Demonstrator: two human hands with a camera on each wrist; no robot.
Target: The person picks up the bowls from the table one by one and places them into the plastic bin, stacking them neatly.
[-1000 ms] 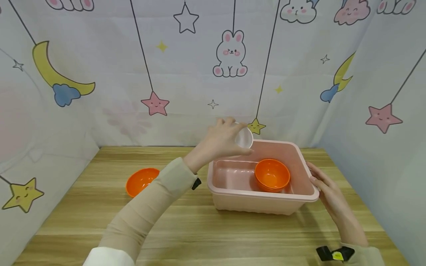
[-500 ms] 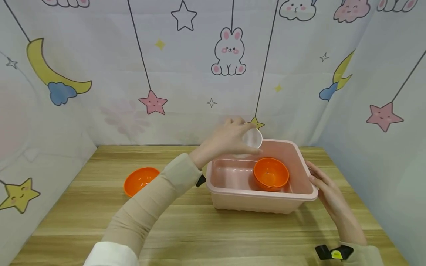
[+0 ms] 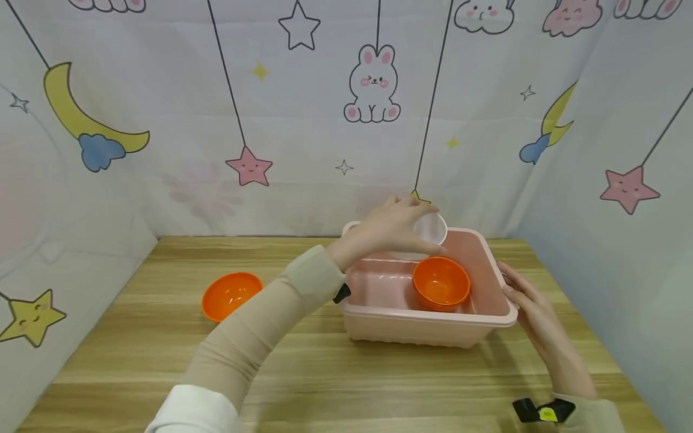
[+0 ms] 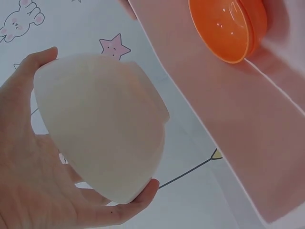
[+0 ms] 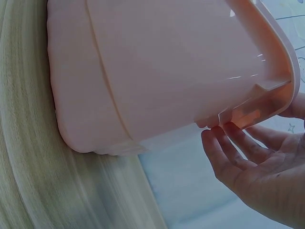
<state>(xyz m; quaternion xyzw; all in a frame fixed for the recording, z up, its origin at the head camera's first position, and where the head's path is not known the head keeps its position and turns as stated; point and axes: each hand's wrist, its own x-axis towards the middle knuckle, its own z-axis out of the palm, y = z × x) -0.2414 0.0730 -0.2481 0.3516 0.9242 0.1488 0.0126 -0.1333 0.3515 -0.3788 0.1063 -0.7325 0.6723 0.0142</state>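
My left hand (image 3: 387, 231) holds a white bowl (image 4: 100, 124) over the back of a pink plastic bin (image 3: 411, 328). Thumb and fingers span the bowl, which is tipped on its side with its mouth turned away from the palm. Inside the bin, toward the right, sits an orange bowl (image 3: 441, 285), upright; the left wrist view shows a second orange edge close against it. My right hand (image 3: 533, 313) grips the bin's right rim, fingertips under the lip and thumb at the edge, as the right wrist view (image 5: 259, 162) also shows.
Another orange bowl (image 3: 230, 296) stands on the wooden table (image 3: 325, 385) at the left, partly hidden by my left sleeve (image 3: 260, 325). A white cloth printed with stars and a rabbit (image 3: 373, 84) encloses the back and sides.
My left hand has moved right with the white bowl, from the bin's back left toward its middle. The right hand and the bin have stayed in place.
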